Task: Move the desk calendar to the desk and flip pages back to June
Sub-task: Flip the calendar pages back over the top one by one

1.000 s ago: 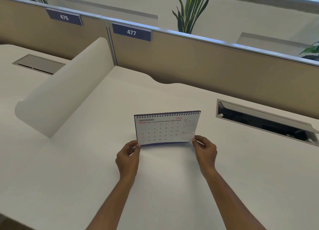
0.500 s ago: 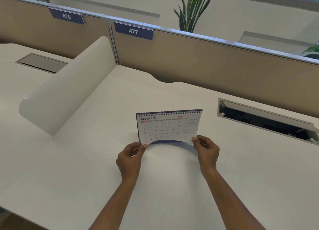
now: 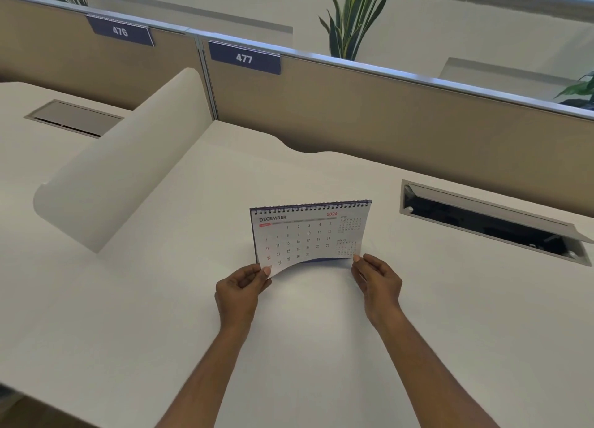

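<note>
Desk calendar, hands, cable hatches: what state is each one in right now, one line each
desk calendar: standing on the desk, open at December, front page lifted and bowed at the bottom.
left hand: pinching the page's lower left corner.
right hand: pinching the page's lower right corner.
right cable hatch: lid open, dark inside.
left cable hatch: lid nearly shut.

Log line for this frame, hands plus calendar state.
stage: flip start | desk calendar: standing on desk, shows DECEMBER | left hand: pinches lower-left page corner | right hand: pinches lower-right corner | page: bottom edge bowed up
</note>
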Available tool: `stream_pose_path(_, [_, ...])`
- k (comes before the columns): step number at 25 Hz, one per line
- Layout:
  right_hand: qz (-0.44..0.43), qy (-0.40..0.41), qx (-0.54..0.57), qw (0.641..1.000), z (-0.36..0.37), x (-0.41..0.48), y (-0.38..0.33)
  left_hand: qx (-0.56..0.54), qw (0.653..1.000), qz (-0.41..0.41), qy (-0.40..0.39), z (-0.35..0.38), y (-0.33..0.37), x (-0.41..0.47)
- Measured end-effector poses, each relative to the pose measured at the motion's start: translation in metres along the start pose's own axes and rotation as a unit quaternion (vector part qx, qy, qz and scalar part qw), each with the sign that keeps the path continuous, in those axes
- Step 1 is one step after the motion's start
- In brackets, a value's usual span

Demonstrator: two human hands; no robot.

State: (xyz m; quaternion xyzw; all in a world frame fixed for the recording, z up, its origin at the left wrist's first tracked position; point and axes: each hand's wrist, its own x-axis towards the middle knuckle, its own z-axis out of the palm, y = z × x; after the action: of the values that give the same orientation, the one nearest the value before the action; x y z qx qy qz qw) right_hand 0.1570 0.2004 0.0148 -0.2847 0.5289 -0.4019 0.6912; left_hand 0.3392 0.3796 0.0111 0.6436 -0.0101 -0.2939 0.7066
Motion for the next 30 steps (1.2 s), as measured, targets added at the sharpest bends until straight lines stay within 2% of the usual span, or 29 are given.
stream_pose_path(9, [0.017, -0.016, 0.019, 1.000, 0.000, -0.005, -0.003, -0.024, 0.998, 0.005, -0.066, -0.011, 0.007, -0.001])
stream_pose_path(20, [-0.065, -0.037, -0.067, 0.995, -0.011, -0.021, -0.017, 0.012, 0.995, 0.009, -0.097, -0.017, 0.025, -0.013])
stream_pose_path(24, [-0.082, -0.077, -0.071, 0.991, -0.019, -0.035, -0.030, 0.010, 0.994, 0.012, -0.104, -0.022, 0.033, -0.016])
stream_pose_path(30, [-0.027, -0.123, -0.010, 0.992, -0.012, -0.045, -0.061, -0.025, 0.985, -0.006, -0.172, -0.031, 0.051, -0.010])
